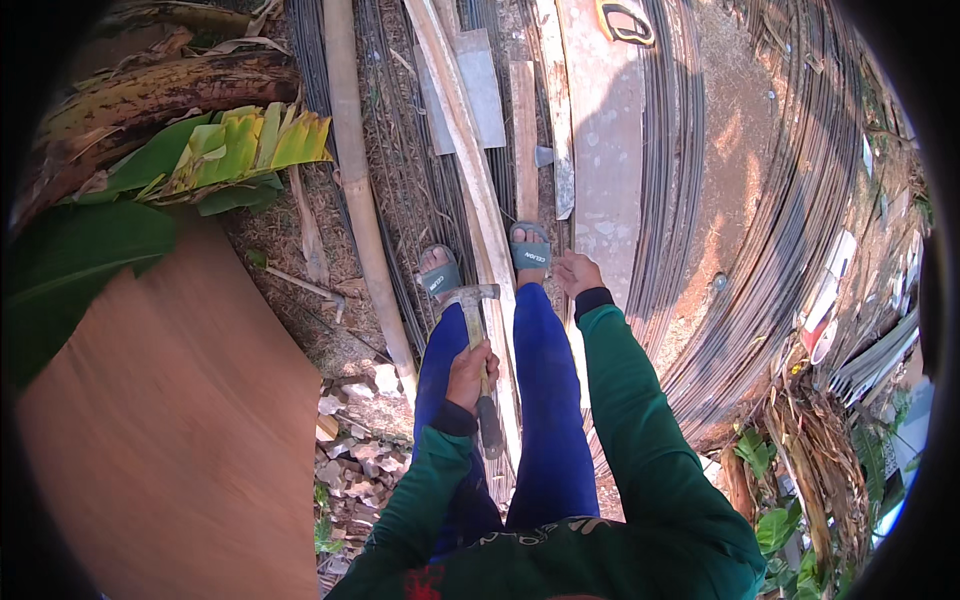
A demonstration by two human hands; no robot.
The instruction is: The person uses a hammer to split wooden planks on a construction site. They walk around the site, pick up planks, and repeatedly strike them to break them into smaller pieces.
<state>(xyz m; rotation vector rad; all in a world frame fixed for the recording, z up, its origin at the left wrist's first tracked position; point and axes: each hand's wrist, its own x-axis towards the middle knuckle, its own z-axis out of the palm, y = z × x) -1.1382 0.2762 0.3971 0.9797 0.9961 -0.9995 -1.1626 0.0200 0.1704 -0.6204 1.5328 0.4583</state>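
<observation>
My left hand (469, 376) is closed around the shaft of a claw hammer (472, 315), its metal head pointing away from me above my left shin and its dark grip end towards me. My right hand (576, 273) is off to the right of my right sandal, fingers loosely curled, with nothing visible in it. A long pale timber beam (469, 150) runs between my feet. Ahead of my right foot lies a short wooden board (524, 135). The yellow-and-black handle of a saw (627, 24) rests at the far end of a wide plank (607, 150).
Long bundles of thin rods (795, 225) cover the ground at the right. A bamboo pole (356, 172) lies left of my feet. Nearer on the left are a large brown panel (187, 420), broken rubble (360, 465) and banana leaves (82, 262). A grey sheet (480, 90) lies ahead.
</observation>
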